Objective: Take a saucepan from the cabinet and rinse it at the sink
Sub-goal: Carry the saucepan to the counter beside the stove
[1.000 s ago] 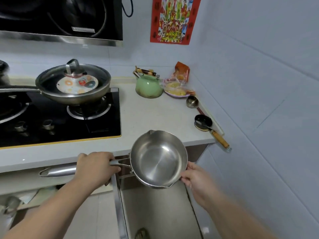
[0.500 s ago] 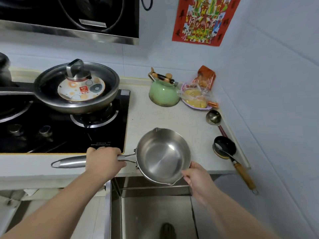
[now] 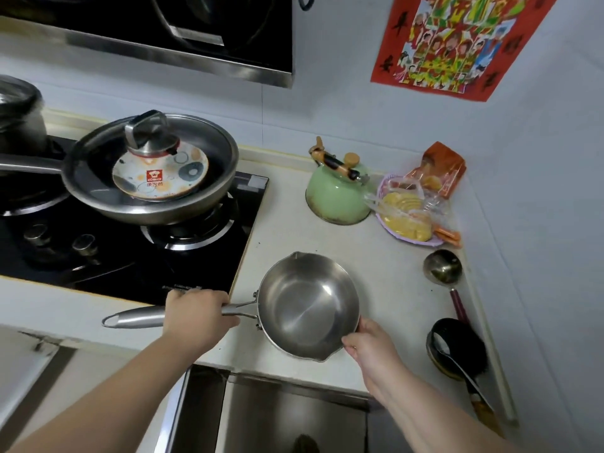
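An empty stainless steel saucepan [image 3: 305, 305] with pour spouts is held just over the white counter [image 3: 385, 266], right of the stove. My left hand [image 3: 196, 313] is wrapped around its long steel handle. My right hand [image 3: 366, 344] holds the pan's near right rim with the fingertips. Below the counter edge the cabinet [image 3: 287, 416] stands open, its inside dark and mostly hidden. No sink is in view.
A black gas hob [image 3: 130, 256] carries a large frying pan [image 3: 157, 165] with a lid and plate inside. A green kettle [image 3: 336, 191], bagged food [image 3: 411, 210], a ladle [image 3: 443, 268] and a black spoon [image 3: 457, 348] lie along the right wall.
Both hands have lifted the saucepan from in front of the open cabinet up to counter height. The view has risen with it, so the counter now fills the frame.
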